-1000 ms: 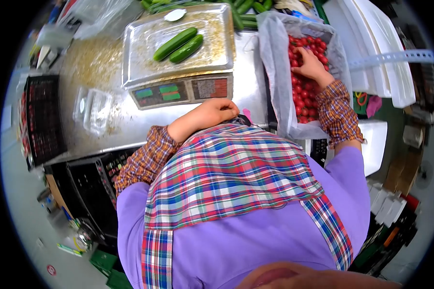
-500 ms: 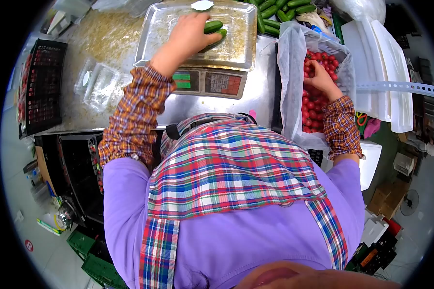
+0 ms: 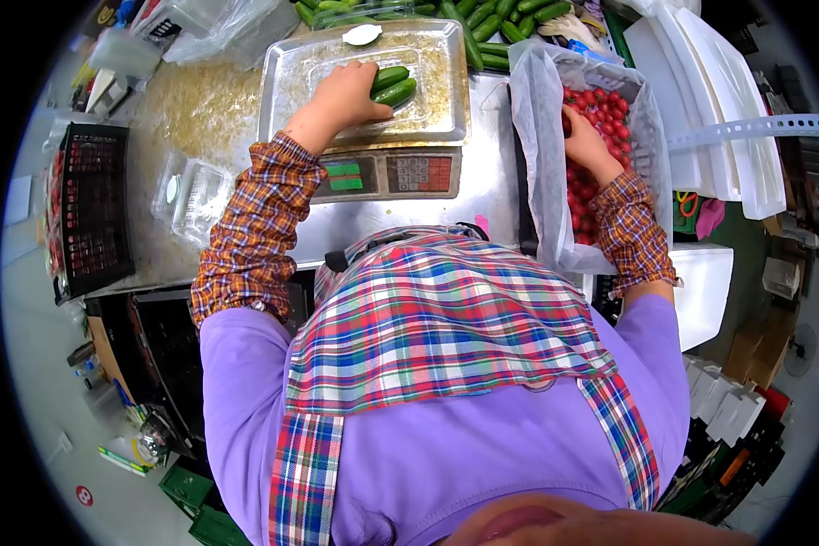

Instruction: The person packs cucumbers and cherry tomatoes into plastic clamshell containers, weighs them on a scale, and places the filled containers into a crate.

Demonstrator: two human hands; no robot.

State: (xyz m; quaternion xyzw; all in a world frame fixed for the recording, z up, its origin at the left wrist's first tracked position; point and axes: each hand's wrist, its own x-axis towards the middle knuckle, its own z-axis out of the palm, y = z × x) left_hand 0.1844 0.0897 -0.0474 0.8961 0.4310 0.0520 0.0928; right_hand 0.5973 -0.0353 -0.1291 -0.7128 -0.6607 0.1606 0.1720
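Black crate (image 3: 97,209) well left of left hand (image 3: 340,96). Left hand over two cucumbers (image 3: 397,91), thumb and fingers spanning both; whether gripping, cannot tell. Metal tray (image 3: 439,102) beneath. Right hand (image 3: 588,146) curled among cherry tomatoes (image 3: 611,111); hold hidden, cannot tell.

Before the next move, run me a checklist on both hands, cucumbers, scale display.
1. Left hand at the two cucumbers: ok, it covers one end of each.
2. Left hand's grip secure: cannot tell, the contact is hidden.
3. Cucumbers over the metal tray: ok, both.
4. Right hand inside the lined box: ok, among the red fruit.
5. Right hand's hold on any fruit: cannot tell.
6. Scale display unobstructed: not ok, the left sleeve hides part.
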